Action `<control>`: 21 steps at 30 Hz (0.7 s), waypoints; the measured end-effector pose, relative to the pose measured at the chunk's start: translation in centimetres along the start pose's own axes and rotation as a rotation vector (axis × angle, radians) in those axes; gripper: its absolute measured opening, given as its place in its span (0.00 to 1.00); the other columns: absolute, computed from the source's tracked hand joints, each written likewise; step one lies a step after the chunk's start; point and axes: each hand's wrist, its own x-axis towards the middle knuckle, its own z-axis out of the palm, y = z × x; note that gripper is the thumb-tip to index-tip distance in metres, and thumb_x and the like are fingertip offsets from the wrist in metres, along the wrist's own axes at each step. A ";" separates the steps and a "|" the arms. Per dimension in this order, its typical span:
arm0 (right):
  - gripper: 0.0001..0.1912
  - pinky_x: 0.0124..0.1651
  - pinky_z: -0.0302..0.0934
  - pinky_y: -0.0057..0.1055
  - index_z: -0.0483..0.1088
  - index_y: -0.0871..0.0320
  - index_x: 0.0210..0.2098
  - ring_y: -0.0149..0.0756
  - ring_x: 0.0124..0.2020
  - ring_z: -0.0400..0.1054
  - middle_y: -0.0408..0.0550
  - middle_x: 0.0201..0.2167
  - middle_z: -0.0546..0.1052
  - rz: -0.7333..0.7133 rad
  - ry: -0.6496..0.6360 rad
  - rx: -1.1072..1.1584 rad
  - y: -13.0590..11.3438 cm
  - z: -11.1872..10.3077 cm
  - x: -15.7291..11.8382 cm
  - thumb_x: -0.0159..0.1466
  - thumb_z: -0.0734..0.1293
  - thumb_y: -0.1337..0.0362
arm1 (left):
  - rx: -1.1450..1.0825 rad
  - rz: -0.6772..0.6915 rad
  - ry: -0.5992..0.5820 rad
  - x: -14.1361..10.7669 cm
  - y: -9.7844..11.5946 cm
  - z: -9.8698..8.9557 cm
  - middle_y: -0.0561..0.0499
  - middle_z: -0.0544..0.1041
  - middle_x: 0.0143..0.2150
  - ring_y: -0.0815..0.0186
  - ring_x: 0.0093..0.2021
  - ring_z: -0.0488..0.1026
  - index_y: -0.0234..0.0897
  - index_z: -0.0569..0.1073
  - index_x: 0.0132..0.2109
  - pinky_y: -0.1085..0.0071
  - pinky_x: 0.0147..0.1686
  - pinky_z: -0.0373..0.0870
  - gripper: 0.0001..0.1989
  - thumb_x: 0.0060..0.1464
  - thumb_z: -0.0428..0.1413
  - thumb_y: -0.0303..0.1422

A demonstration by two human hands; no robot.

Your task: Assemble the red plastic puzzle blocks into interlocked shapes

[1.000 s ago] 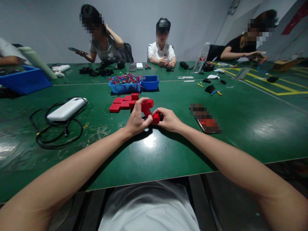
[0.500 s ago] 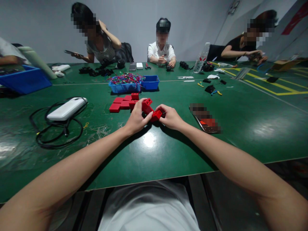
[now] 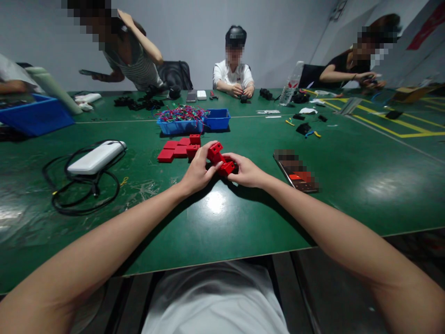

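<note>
My left hand (image 3: 200, 168) is closed around a red block (image 3: 216, 148) with small round holes in its end face. My right hand (image 3: 246, 170) grips a lower red block (image 3: 227, 168) from the right. The two red pieces touch at an angle above the table; whether they are joined I cannot tell, as fingers cover part of them. Just left of my left hand lie several flat red blocks (image 3: 181, 151) in a loose group, with a red block showing holes (image 3: 195, 139) among them.
Beyond the red blocks stand a blue bin of coloured wires (image 3: 181, 126) and a second blue bin (image 3: 218, 121). A white power bank (image 3: 98, 157) with a black cable (image 3: 69, 208) lies left, a phone (image 3: 295, 171) right. Co-workers sit across the green table (image 3: 243, 232).
The red pieces have turned slightly in my hands, and my right fingers have shifted round the lower one. Across the table, the person on the left has leaned further left.
</note>
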 end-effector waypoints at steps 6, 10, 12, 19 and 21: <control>0.34 0.58 0.63 0.43 0.64 0.59 0.58 0.44 0.52 0.71 0.55 0.55 0.74 0.030 -0.066 0.244 -0.3 -0.2 0.2 0.52 0.73 0.66 | -0.016 -0.030 0.010 -0.1 -0.2 0.0 0.41 0.69 0.60 0.57 0.60 0.68 0.40 0.58 0.64 0.53 0.62 0.64 0.28 0.58 0.57 0.30; 0.31 0.60 0.63 0.43 0.65 0.57 0.57 0.43 0.55 0.70 0.54 0.57 0.74 0.104 -0.060 0.403 -0.5 -0.1 0.4 0.55 0.74 0.63 | -0.027 -0.044 0.019 -0.2 -0.4 0.1 0.40 0.68 0.61 0.56 0.60 0.68 0.39 0.58 0.62 0.53 0.61 0.66 0.28 0.57 0.57 0.29; 0.30 0.59 0.64 0.43 0.66 0.58 0.57 0.41 0.53 0.72 0.54 0.55 0.75 0.148 -0.050 0.471 -0.5 0.0 0.4 0.56 0.74 0.63 | -0.031 -0.051 0.014 -0.2 -0.5 0.2 0.39 0.68 0.60 0.56 0.59 0.69 0.39 0.58 0.62 0.54 0.60 0.67 0.28 0.57 0.58 0.30; 0.30 0.52 0.69 0.40 0.68 0.58 0.55 0.39 0.45 0.75 0.52 0.48 0.79 0.198 -0.032 0.562 -0.6 0.1 0.4 0.55 0.75 0.61 | -0.034 -0.032 0.010 -0.3 -0.9 0.5 0.41 0.70 0.57 0.57 0.57 0.71 0.39 0.58 0.60 0.55 0.58 0.69 0.27 0.57 0.58 0.32; 0.30 0.51 0.70 0.39 0.68 0.58 0.55 0.39 0.44 0.75 0.52 0.47 0.79 0.196 -0.046 0.573 -0.7 0.0 0.3 0.54 0.76 0.62 | -0.032 -0.035 0.007 -0.4 -0.9 0.5 0.41 0.70 0.57 0.57 0.57 0.71 0.39 0.58 0.60 0.55 0.59 0.68 0.27 0.57 0.58 0.33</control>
